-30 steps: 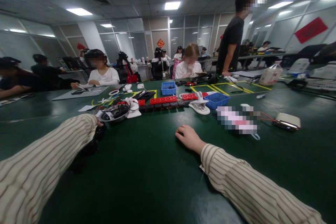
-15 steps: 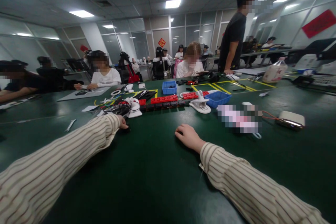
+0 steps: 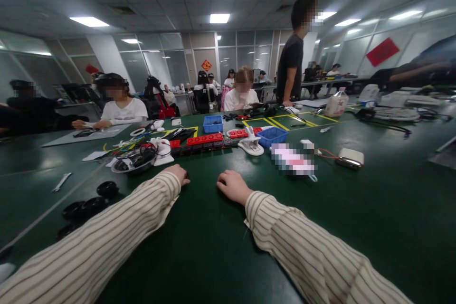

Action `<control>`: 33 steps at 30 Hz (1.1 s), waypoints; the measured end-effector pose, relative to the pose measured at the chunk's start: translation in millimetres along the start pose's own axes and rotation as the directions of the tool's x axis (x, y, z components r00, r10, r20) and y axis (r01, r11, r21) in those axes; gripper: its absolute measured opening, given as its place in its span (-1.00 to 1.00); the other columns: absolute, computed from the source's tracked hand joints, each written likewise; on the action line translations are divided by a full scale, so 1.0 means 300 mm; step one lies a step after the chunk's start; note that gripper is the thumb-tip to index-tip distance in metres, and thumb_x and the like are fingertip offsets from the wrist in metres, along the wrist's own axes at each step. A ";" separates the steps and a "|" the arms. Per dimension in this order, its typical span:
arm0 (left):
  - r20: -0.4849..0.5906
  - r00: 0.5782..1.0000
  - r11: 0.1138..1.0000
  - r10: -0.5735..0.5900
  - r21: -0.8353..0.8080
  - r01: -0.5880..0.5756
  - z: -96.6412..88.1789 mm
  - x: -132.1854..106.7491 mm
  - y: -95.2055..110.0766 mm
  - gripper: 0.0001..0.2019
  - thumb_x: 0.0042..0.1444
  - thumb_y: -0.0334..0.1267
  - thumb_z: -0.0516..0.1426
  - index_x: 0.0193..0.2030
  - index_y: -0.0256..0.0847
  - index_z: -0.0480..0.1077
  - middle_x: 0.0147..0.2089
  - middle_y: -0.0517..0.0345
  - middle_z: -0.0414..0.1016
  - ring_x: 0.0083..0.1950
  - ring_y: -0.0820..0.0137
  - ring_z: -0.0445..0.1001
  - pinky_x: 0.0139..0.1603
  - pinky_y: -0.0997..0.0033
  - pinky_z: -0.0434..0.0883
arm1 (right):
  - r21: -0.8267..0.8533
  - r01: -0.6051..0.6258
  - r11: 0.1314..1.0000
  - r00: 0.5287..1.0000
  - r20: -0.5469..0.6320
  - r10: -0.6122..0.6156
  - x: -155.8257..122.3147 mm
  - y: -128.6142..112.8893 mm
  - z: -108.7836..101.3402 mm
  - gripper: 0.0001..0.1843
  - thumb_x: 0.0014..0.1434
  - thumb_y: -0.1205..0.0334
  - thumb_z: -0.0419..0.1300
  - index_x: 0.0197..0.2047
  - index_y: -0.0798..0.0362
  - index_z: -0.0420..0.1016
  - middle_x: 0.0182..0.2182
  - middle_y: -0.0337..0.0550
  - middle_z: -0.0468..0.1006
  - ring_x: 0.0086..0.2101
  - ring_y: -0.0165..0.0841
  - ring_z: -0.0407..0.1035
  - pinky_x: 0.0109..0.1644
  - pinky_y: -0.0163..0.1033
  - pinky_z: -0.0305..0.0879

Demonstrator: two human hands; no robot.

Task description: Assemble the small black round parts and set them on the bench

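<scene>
My left hand (image 3: 179, 174) is palm-down over the green table (image 3: 199, 228), fingers closed. A small dark thing shows at its fingertips, too hidden to name. Just beyond it stand a white clip-on base (image 3: 162, 151) and a metal bowl (image 3: 132, 169) of dark parts and cables. My right hand (image 3: 233, 186) rests on the tabletop with its fingers loosely bent and apart, holding nothing that I can see. Several black round parts (image 3: 107, 189) lie left of my left forearm, partly covered by the sleeve.
A red and black power-strip row (image 3: 204, 140) crosses the table ahead. Near it are another white clip (image 3: 251, 145), a blue bin (image 3: 272, 137) and a smaller blue bin (image 3: 213, 124). A cream-coloured device (image 3: 350, 157) with an orange cord lies right. Other people sit or stand beyond.
My left hand has moved right and nearer to me, away from the bowl. The view has turned a little to the right, and the black round parts have come into sight.
</scene>
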State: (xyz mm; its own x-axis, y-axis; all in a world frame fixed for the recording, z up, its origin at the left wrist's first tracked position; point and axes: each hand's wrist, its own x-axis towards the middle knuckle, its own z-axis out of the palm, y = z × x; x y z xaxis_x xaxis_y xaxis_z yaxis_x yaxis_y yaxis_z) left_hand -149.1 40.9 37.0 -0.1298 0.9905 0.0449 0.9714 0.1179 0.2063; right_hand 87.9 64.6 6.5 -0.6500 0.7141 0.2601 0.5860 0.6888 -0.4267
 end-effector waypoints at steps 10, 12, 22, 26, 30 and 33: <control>-0.276 0.942 0.967 0.190 -0.113 -0.228 0.146 -0.035 0.284 -0.65 0.14 -0.09 -0.08 -0.43 -0.25 0.41 -0.09 -0.04 0.33 0.01 0.22 0.27 0.06 0.24 0.22 | 0.248 -0.081 0.965 0.977 -0.174 0.127 0.048 0.046 0.036 -0.72 0.26 0.28 -0.12 -0.36 0.14 0.36 -0.40 -0.16 0.39 -0.35 -0.43 0.26 -0.27 -0.35 0.12; -0.339 0.914 0.935 0.222 -0.193 -0.299 0.174 -0.027 0.310 -0.68 0.14 -0.15 -0.08 -0.50 -0.25 0.33 -0.19 -0.03 0.36 -0.07 0.26 0.32 0.00 0.26 0.27 | 0.290 -0.092 0.952 0.964 -0.215 0.159 0.050 0.057 0.039 -0.74 0.26 0.27 -0.13 -0.32 0.13 0.33 -0.37 -0.16 0.39 -0.32 -0.43 0.25 -0.24 -0.34 0.13; -0.259 0.954 0.827 0.151 -0.496 -0.266 0.192 -0.025 0.282 -0.49 -0.08 -0.30 0.14 0.04 -0.21 0.09 -0.10 0.07 0.43 -0.10 0.30 0.42 -0.07 0.30 0.34 | 0.380 0.017 0.925 0.966 -0.245 0.083 0.057 0.023 0.044 -0.82 0.16 0.19 0.06 -0.25 0.12 0.35 -0.34 -0.17 0.38 -0.32 -0.40 0.26 -0.24 -0.31 0.18; -0.206 0.954 0.851 0.220 -0.437 -0.291 0.203 0.001 0.245 -0.33 -0.24 -0.31 0.23 0.08 -0.24 0.12 0.03 -0.03 0.34 0.04 0.22 0.33 0.06 0.26 0.26 | 0.297 0.023 0.955 0.959 -0.277 0.063 0.086 -0.005 0.061 -0.71 -0.04 0.12 0.26 -0.28 0.11 0.39 -0.33 -0.17 0.33 -0.28 -0.36 0.24 -0.17 -0.26 0.18; -0.172 0.969 0.903 0.178 -0.362 -0.230 0.187 -0.001 0.178 -0.50 -0.25 -0.27 0.24 -0.09 -0.23 0.29 -0.13 0.04 0.42 -0.07 0.20 0.37 -0.04 0.26 0.29 | 0.281 0.006 0.960 0.951 -0.299 0.082 0.120 -0.039 0.075 -0.75 -0.04 0.13 0.26 -0.29 0.09 0.43 -0.34 -0.17 0.30 -0.27 -0.36 0.24 -0.15 -0.24 0.18; -0.156 0.962 0.884 0.222 -0.384 -0.267 0.175 -0.008 0.128 -0.63 -0.19 -0.21 0.22 -0.18 -0.23 0.35 -0.28 0.12 0.44 -0.23 0.30 0.41 -0.19 0.38 0.33 | 0.307 0.056 0.950 0.956 -0.292 0.037 0.134 -0.054 0.079 -0.83 -0.03 0.29 0.21 -0.29 0.10 0.42 -0.33 -0.16 0.33 -0.24 -0.35 0.23 -0.11 -0.23 0.17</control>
State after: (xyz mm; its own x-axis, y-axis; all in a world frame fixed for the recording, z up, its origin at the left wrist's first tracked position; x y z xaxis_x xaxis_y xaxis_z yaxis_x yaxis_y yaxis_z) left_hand -101.0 46.8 -6.5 0.0602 0.9685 0.2415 0.8168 -0.1869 0.5458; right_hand 40.7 79.3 3.2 -0.4581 0.7447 0.4854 0.3718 0.6565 -0.6563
